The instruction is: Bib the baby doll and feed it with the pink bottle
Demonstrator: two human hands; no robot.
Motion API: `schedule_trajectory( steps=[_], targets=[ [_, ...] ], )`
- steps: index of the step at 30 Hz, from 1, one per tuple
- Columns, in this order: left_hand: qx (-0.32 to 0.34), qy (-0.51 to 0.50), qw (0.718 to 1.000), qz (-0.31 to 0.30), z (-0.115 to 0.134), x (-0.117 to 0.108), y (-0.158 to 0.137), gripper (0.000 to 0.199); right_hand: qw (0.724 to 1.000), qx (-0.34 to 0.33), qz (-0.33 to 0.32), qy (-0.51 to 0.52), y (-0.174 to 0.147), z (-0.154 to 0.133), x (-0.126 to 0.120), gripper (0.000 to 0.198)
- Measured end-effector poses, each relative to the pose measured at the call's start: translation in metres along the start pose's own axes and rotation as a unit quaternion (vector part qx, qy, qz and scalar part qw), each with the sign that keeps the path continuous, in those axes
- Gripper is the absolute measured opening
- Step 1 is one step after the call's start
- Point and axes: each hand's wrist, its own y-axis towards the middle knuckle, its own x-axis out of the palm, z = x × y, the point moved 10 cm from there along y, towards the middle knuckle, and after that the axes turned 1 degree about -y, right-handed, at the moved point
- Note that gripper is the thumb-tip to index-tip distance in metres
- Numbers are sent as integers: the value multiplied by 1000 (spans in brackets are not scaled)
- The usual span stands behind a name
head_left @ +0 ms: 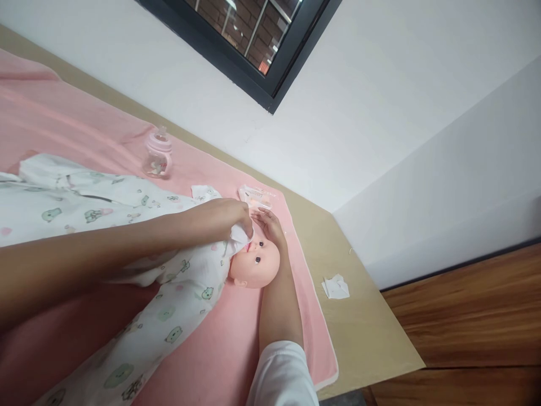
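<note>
A baby doll (264,265) lies on its back, dressed in white clothing (173,310) printed with green and pink animals. My left hand (230,219) reaches across its chest from the left, fingers closed on a white cloth (240,237) at the doll's mouth and chin. Whether this is a loose wipe or part of the collar, I cannot tell. My right forearm passes beyond the top of the head. On the far side of the face, my right hand (269,224) rests with fingers stretched out, beside a clear plastic packet (256,197).
A pink-topped baby bottle (158,155) stands on the pink blanket (215,349). On the tan tabletop (363,338) to the right lies a crumpled white tissue (336,286). A white wall (296,163) with a dark-framed window (257,79) borders the far side.
</note>
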Motion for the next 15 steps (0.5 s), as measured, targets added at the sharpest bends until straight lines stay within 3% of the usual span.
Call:
schedule_trajectory(
  steps=[11,15],
  targets=[
    [10,23,999,21,3,-6,1,47,1000,-1,1,-4,-1,-2,2,37],
    [31,-31,999,30,0,-2,3,51,1000,-3,1,-3,0,-2,1,37]
  ],
)
